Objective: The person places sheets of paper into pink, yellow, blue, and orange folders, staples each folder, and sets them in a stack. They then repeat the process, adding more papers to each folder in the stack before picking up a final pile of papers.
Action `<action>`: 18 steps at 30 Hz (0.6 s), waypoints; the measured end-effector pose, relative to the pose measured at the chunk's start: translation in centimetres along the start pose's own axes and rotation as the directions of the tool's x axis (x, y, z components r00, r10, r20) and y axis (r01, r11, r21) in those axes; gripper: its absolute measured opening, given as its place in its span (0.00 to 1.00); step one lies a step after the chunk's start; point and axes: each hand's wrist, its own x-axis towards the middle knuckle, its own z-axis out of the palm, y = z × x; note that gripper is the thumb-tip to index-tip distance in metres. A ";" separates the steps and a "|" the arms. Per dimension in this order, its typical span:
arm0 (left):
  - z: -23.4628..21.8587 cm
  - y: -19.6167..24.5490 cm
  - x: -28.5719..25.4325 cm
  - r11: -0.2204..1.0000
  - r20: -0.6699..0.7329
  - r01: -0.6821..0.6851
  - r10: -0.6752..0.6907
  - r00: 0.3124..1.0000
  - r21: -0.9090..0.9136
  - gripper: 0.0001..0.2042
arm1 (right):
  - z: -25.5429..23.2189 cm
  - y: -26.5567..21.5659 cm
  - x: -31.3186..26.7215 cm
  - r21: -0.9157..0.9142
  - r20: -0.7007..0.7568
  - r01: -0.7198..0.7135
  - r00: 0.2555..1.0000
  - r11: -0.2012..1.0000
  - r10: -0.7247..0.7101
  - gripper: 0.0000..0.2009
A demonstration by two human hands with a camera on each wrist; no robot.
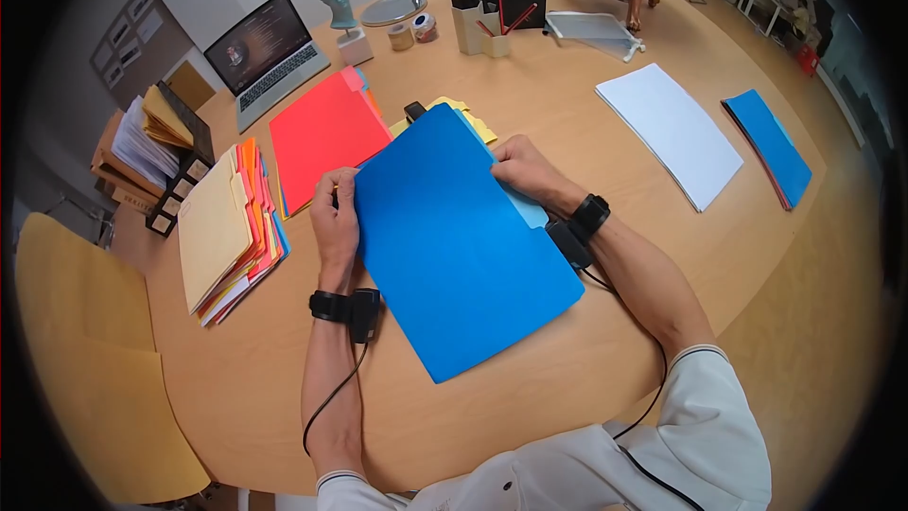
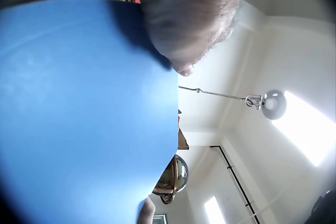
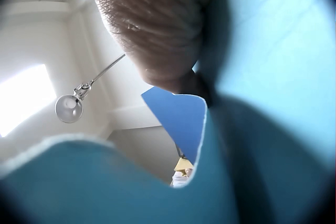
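Observation:
A blue file folder [image 1: 463, 246] is held up in front of the body, tilted over the desk. My left hand [image 1: 336, 218] grips its left edge, the thumb lying along the near face. At the opposite edge, my right hand [image 1: 532, 173] pinches the folder with curled fingers. A lighter blue tabbed sheet [image 1: 526, 208] sticks out behind it on the right side. In the left wrist view the blue face [image 2: 89, 108] fills much of the picture below the hand. The right wrist view shows light blue card [image 3: 278, 77] beside the right hand, with a curved cut edge.
Red folders [image 1: 326, 132] and a fanned stack of tabbed folders [image 1: 222, 227] lie left. Yellow folders [image 1: 478, 123] and a black object [image 1: 414, 112] sit behind. White paper [image 1: 672, 132] and a blue-topped stack [image 1: 768, 147] lie right. A laptop [image 1: 270, 57] and pen holders [image 1: 482, 28] stand farther back.

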 end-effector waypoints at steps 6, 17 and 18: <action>-0.3 -0.2 -0.2 0.931 -0.081 0.144 -0.180 0.980 -0.335 0.19 | 0.5 -1.5 -0.5 -0.029 -0.011 -0.094 0.996 0.995 0.094 0.13; -5.1 -5.8 0.8 0.473 0.283 0.256 -0.014 0.959 -0.843 0.23 | -2.7 -4.9 -1.1 -0.209 0.149 -0.241 0.950 0.948 0.274 0.20; -5.1 -6.6 0.9 0.470 0.280 0.254 -0.014 0.960 -0.846 0.23 | -3.8 -5.0 -0.9 -0.255 0.054 -0.205 0.973 0.945 0.226 0.22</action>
